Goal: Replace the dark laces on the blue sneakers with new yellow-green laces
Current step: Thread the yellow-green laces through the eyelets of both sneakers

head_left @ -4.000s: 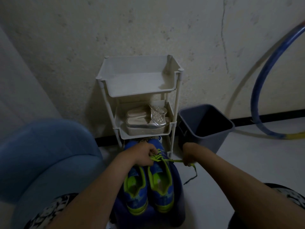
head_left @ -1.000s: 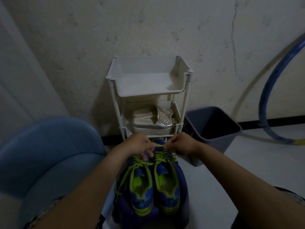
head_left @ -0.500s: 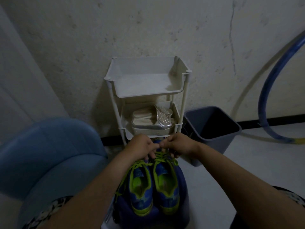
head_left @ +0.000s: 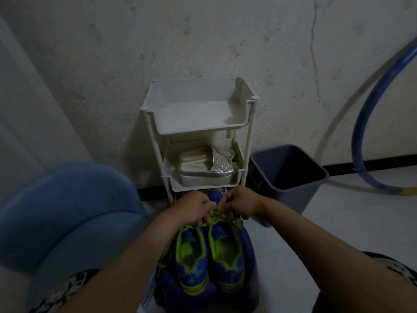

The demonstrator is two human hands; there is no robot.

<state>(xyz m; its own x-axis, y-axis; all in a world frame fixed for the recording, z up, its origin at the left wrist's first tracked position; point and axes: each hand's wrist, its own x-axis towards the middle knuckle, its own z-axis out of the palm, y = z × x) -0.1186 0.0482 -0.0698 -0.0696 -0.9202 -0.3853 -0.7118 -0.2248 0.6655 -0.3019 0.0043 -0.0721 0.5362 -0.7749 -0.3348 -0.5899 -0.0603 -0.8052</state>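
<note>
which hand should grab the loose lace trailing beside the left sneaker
Probably the left hand: it is over that sneaker, nearest the loose lace; the right hand is over the other sneaker.

Rough matt plaster wall (head_left: pixel 203 37), smooth plastic rack (head_left: pixel 194 129) and bin (head_left: pixel 291 195), glittery silver shoes (head_left: pixel 203 171).

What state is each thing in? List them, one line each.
Left hand: pinching the yellow-green lace.
Right hand: pinching the same lace.
Sneakers: side by side, openings up, yellow-green laces in.
Bin: upright, open-topped.
Silver shoes: lying on the rack's middle shelf.
Hoop: leaning on the wall.
</note>
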